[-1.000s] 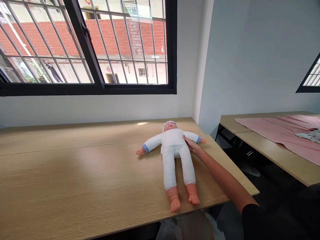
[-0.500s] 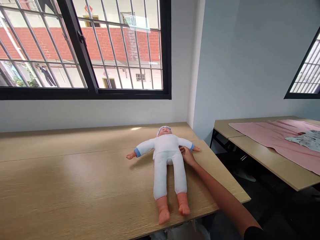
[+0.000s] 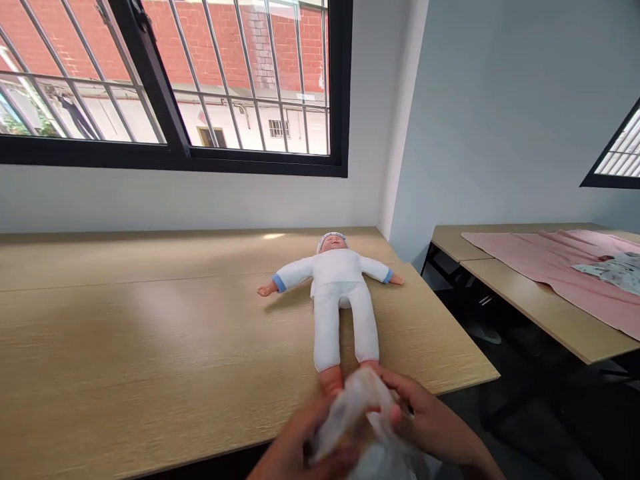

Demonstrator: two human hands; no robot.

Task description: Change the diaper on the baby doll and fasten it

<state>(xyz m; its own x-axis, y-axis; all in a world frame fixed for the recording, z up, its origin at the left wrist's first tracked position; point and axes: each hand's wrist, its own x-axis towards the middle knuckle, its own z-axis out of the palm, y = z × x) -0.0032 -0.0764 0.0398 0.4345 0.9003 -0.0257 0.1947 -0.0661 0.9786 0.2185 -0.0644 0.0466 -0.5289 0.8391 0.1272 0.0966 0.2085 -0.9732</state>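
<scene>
Your left hand [image 3: 295, 437] and right hand [image 3: 425, 415] grip a blurred plastic bag [image 3: 363, 390] at the near edge of the worktop [image 3: 150, 360]. Just beyond, toward the right edge, a white-clothed doll [image 3: 337, 270] lies face up, feet toward you, its length pointing to the far edge.

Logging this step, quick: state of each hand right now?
Left hand: closed, holding a crumpled, translucent whitish plastic-looking bag.
Right hand: closed, holding the same bag.

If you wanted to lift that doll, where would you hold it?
Probably round the torso, one hand from each side, just below the arms: the doll lies face up with both arms spread wide, leaving its sides open, and the torso is broader than either leg.
</scene>
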